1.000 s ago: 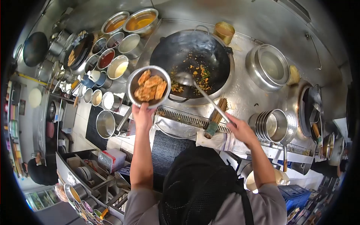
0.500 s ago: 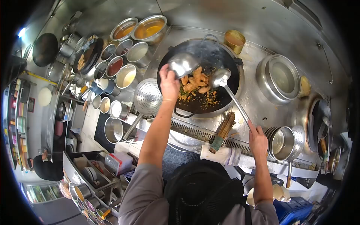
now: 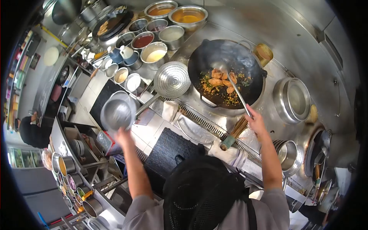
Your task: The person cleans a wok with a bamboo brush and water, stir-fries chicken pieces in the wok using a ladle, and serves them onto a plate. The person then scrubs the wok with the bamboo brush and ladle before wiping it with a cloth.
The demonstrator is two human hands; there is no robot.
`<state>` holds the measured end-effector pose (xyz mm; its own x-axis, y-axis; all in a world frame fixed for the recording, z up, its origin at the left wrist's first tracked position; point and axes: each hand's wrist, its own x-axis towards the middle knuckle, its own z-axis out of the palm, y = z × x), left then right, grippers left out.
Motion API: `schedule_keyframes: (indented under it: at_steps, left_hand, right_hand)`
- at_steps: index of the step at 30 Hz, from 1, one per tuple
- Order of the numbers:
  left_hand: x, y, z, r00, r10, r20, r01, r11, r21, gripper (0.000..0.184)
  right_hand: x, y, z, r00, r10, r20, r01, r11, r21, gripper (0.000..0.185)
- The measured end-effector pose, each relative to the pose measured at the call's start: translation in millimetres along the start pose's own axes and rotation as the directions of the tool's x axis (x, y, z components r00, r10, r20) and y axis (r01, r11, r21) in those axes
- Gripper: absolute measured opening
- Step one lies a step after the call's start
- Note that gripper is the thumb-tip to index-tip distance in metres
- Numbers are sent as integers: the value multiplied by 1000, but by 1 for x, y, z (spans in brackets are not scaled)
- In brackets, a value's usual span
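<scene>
Golden fried pieces (image 3: 215, 82) were seen in the black wok (image 3: 200, 63), surrounded by orange and green bits (image 3: 231, 100). The ladle (image 3: 238, 92) was gripped by its handle in the right hand (image 3: 254, 118), its lower end among the pieces. A motion-blurred metal bowl (image 3: 115, 115) was clasped by the left hand (image 3: 124, 137), with the strainer (image 3: 172, 79) positioned between bowl and wok.

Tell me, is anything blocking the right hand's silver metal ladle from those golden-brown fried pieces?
Nothing visible is. The right hand holds the silver metal ladle across the round black wok's rim, its far end at the golden-brown pieces.
</scene>
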<state>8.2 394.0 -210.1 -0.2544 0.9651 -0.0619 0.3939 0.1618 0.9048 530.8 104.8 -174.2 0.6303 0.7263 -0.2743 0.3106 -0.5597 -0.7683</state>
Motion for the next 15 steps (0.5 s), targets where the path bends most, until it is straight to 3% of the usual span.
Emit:
schedule_keyframes:
  at_steps: [1,2,3,4,5,6,7,8,10,11,13,14,15]
  left_hand:
    - [-11,-22,-58,985,171,-29,-119,790,602,12]
    - [-11,-75,-107,961,-135,-240,130,991,-35,13]
    - [-12,-127,-155,805,-422,-418,23,725,-688,14]
    - [-47,-136,-197,819,-280,-501,345,938,40,29]
    - [-83,-144,-239,810,-130,-571,558,470,684,44]
    - [-90,-272,-308,472,-382,-795,671,740,43,54]
    - [-110,-266,-334,289,-517,-806,396,831,-390,47]
    - [-128,-259,-358,156,-680,-717,-15,724,-690,39]
    - [-160,-309,-423,62,-682,-728,-193,708,-680,51]
    - [-177,-322,-441,25,-686,-727,-170,714,-679,48]
    - [-184,-322,-444,79,-666,-742,-3,744,-668,42]
    - [-184,-326,-442,144,-646,-750,88,763,-640,38]
    - [-181,-322,-434,233,-617,-752,163,787,-595,35]
  right_hand:
    - [1,38,-8,901,-434,-19,421,882,-209,55]
    - [-18,33,-23,925,-380,0,345,842,-415,55]
    - [-39,16,-43,946,-323,4,260,753,-604,55]
    - [-56,-1,-56,966,-257,0,185,694,-696,55]
    - [-71,-18,-68,981,-191,-14,110,620,-777,55]
    - [-85,-32,-79,983,-186,-9,107,607,-788,55]
    - [-97,-44,-89,974,-221,-46,84,546,-834,53]
    - [-111,-58,-98,963,-258,-82,56,483,-874,51]
    - [-141,-103,-121,949,-307,-71,104,518,-849,51]
    - [-159,-132,-128,958,-279,-68,95,533,-841,51]
    - [-189,-176,-133,972,-224,-72,80,601,-795,52]
    - [-194,-177,-131,971,-225,-79,74,599,-797,52]
    - [-198,-176,-129,990,-119,-73,19,633,-774,53]
